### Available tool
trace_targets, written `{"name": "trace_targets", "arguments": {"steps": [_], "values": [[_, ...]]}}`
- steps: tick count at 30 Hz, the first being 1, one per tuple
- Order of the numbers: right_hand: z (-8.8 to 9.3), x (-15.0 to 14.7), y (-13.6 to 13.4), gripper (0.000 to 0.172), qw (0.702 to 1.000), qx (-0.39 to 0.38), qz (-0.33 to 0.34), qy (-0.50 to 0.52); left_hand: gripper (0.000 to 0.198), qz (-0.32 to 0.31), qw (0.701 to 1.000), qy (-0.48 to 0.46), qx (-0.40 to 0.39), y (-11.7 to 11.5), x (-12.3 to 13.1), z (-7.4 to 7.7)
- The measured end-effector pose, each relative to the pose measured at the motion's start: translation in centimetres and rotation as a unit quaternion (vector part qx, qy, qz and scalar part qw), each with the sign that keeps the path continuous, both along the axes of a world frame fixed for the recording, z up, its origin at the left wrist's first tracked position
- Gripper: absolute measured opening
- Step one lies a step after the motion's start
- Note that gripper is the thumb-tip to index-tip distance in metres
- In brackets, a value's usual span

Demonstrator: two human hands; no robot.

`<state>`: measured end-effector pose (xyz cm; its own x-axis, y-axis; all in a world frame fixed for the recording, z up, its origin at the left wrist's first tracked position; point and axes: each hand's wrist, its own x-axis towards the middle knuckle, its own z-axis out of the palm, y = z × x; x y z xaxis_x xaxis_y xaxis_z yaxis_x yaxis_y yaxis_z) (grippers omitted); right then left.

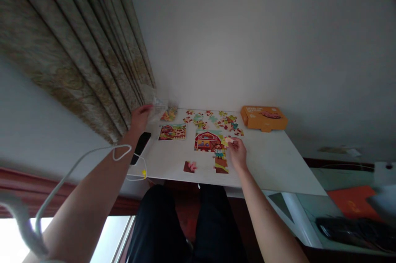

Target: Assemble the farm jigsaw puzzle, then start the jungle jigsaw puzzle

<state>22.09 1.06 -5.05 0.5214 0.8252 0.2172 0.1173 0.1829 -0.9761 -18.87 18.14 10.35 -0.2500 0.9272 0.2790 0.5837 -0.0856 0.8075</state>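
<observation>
Pinching puzzle piece (228, 140) in right hand (239, 153), right at edge of part-built puzzle (204, 144). Puzzle lies just left of that hand, narrow strip running toward person. Left hand (141, 113) way farther off, looks closed on clear bag (159, 108).

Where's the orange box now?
In the head view, the orange box sits at the back right of the table, by the wall, right of the loose jigsaw pieces.

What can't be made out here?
All head view:
Left hand: exact grip on clear bag blurred.
Colorful pieces at the bag: blurred, uncountable.
Held puzzle piece: partly covered by right hand.
Orange box: fine print too small.
Right forearm: cut off by bottom edge.
</observation>
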Motion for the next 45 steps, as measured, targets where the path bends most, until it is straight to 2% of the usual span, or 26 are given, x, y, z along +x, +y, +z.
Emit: {"name": "trace_targets", "arguments": {"steps": [2,5,9,13,16,18,20,22,26,28,31,34,38,45], "values": [[0.1,-0.1,0.0,0.048,1.000,0.000,0.001,0.002,0.033,0.000,0.999,-0.030,0.020,0.0,-0.4,0.7],[0.2,-0.1,-0.1,0.049,1.000,0.001,0.004,0.006,0.032,0.027,0.998,-0.011,0.053,-0.6,-0.8,1.4],[0.3,-0.1,-0.2,0.050,1.000,0.000,0.000,-0.004,0.037,0.035,0.986,0.132,0.090,-2.0,-0.5,1.5],[0.6,-0.1,-0.2,0.052,1.000,-0.007,0.000,-0.009,0.037,-0.020,0.958,0.284,0.041,-3.2,1.4,0.0],[0.9,-0.2,-0.2,0.050,1.000,-0.004,0.000,0.003,0.036,-0.038,0.936,0.350,-0.006,-4.0,3.3,-1.6],[1.1,-0.3,-0.2,0.048,1.000,0.001,0.005,0.015,0.036,-0.040,0.933,0.358,0.006,-5.0,4.8,-2.7],[1.4,-0.5,-0.2,0.047,1.000,0.005,0.006,0.028,0.036,-0.055,0.931,0.358,0.040,-6.6,6.5,-3.8],[1.6,-0.6,-0.3,0.047,0.999,0.004,0.005,0.040,0.036,-0.104,0.930,0.343,0.083,-8.5,8.8,-5.0],[2.1,-0.5,-0.6,0.046,0.999,-0.008,0.009,0.034,0.043,-0.299,0.900,0.291,0.126,-12.5,15.1,-7.4],[2.3,-0.3,-0.7,0.045,0.999,-0.013,0.017,0.032,0.053,-0.372,0.881,0.263,0.125,-14.0,18.6,-8.2],[2.5,0.0,-0.8,0.045,0.998,-0.025,0.030,0.040,0.066,-0.391,0.880,0.254,0.094,-14.9,23.1,-8.7],[2.5,0.2,-0.8,0.045,0.997,-0.039,0.038,0.047,0.066,-0.385,0.886,0.248,0.078,-14.8,25.8,-8.7],[2.5,0.2,-0.7,0.045,0.997,-0.047,0.041,0.052,0.059,-0.404,0.875,0.254,0.081,-14.1,26.5,-8.5],[2.4,0.1,-0.8,0.042,0.997,-0.033,0.061,0.029,0.048,-0.413,0.856,0.293,0.104,-14.2,25.3,-7.8]]}}
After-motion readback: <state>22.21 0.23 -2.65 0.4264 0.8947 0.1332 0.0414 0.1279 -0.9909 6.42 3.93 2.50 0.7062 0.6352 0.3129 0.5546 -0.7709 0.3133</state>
